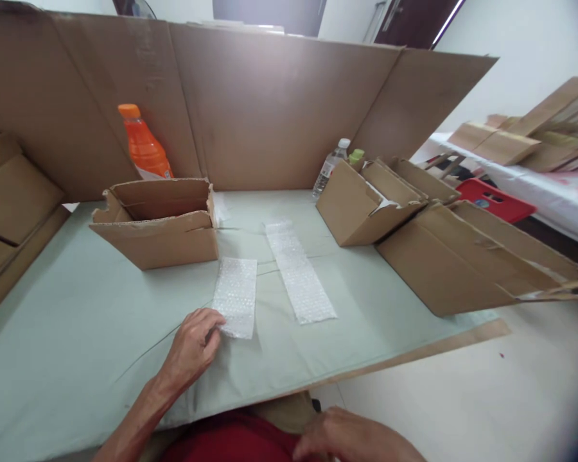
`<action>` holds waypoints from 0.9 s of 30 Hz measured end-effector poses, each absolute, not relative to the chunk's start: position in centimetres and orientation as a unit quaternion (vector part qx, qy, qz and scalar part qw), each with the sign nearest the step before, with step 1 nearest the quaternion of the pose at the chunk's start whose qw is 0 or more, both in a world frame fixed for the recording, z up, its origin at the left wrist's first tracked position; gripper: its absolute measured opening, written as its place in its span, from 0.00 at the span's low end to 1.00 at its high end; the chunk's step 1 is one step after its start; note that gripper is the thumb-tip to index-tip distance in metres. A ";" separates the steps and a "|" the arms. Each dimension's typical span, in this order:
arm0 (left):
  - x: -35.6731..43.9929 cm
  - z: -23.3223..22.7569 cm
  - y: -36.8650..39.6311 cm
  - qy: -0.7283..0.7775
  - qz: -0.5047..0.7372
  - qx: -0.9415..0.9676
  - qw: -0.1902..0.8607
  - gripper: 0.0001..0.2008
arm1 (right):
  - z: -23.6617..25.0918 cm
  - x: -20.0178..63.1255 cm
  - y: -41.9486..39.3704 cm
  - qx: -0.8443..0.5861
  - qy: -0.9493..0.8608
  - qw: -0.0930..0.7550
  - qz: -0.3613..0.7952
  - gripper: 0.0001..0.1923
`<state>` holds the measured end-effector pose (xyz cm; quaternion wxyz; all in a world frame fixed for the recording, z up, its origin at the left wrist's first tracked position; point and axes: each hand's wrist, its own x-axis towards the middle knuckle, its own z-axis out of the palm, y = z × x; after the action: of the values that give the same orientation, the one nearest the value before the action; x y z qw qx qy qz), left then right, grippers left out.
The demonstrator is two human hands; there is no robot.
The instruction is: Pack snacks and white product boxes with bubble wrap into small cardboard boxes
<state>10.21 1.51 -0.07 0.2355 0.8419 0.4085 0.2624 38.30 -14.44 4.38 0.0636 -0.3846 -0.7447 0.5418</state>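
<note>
Head view: the short bubble-wrap sheet (235,296) lies flat on the pale green counter (77,321), just in front of the open cardboard box (158,221). The left hand (192,346) rests at the sheet's near left corner, fingertips curled onto its edge, touching rather than clamped, so the grip reads as loosely closed on the corner. The right hand (351,439) sits low by the lap, off the counter, loosely curled and holding nothing.

A longer bubble-wrap strip (299,273) lies just right of the short sheet, apart from it. The step in hand looks like taking up the short sheet; lifting it would call for a pinch under the corner, since the film lies flush.

Behind the box stands an orange drink bottle (143,144); farther right, a clear water bottle (330,167) beside more folded cartons (443,250). No writing is legible.
</note>
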 end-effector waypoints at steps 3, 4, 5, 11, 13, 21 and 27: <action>10.3 0.1 1.5 0.403 0.253 0.849 0.230 0.13 | 6.0 41.0 -14.8 -0.467 -0.722 0.146 0.488 0.18; 10.3 0.3 1.5 0.407 0.256 0.847 0.226 0.13 | 6.3 41.9 -14.4 -0.522 -0.718 0.170 0.428 0.18; 10.2 0.4 1.5 0.412 0.264 0.843 0.224 0.13 | 6.4 42.6 -13.6 -0.572 -0.717 0.181 0.355 0.18; 8.6 0.7 0.3 0.432 0.283 0.824 0.233 0.11 | 2.1 45.0 -6.8 -0.641 -0.758 0.112 0.051 0.23; 8.1 1.1 -0.2 0.423 0.256 0.837 0.235 0.10 | 0.7 44.7 -5.6 -0.637 -0.762 0.113 0.033 0.18; 12.0 4.2 -0.7 0.341 0.207 0.888 0.228 0.29 | 2.1 40.2 -6.8 -0.596 -0.766 0.211 0.115 0.12; 16.5 2.2 -1.0 0.261 0.077 0.914 0.301 0.47 | 4.1 39.3 -7.7 -0.587 -0.743 0.206 0.247 0.08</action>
<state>16.54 -1.02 2.22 0.3007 0.9141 0.2607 0.0774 39.27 -7.74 4.11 0.2057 -0.5868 -0.7433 0.2467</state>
